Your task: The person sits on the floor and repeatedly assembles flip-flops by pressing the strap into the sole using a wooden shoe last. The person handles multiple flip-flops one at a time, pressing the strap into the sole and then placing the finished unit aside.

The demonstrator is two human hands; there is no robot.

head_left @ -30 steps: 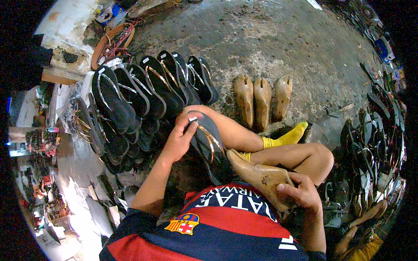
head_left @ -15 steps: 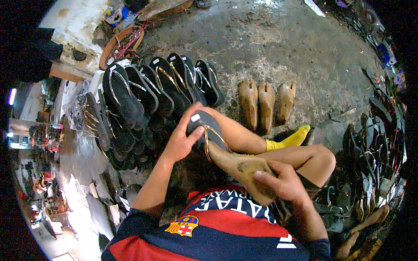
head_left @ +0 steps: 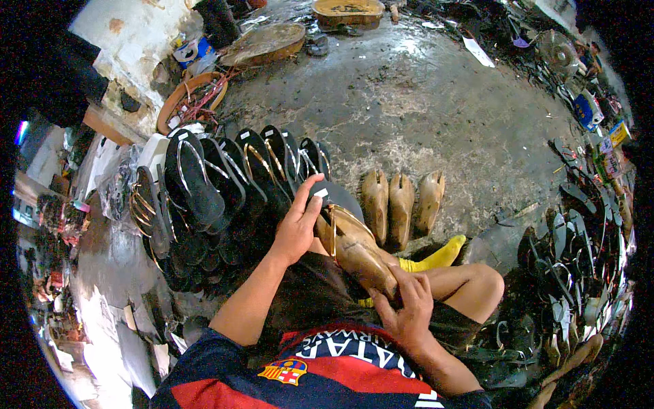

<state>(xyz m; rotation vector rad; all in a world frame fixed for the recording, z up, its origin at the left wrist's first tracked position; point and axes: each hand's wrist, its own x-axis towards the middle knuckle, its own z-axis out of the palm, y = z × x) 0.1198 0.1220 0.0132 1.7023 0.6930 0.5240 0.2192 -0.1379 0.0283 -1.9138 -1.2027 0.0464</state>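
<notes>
Stained grey floor [head_left: 463, 129], three wooden lasts [head_left: 400, 211], piled dark sandals [head_left: 194, 180]

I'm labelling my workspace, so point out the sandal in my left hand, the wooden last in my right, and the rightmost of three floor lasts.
Sandal [head_left: 344, 195], head view: bare part of its sole.
Wooden last [head_left: 360, 249], head view: middle of its body.
Rightmost floor last [head_left: 429, 203], head view: middle of its body.

Now a round basket [head_left: 164, 112] is seen, reddish strips [head_left: 208, 97] piled inside; just beyond it a blue-and-white package [head_left: 193, 51] is spotted, and well to the basket's right, a fan [head_left: 557, 53].
</notes>
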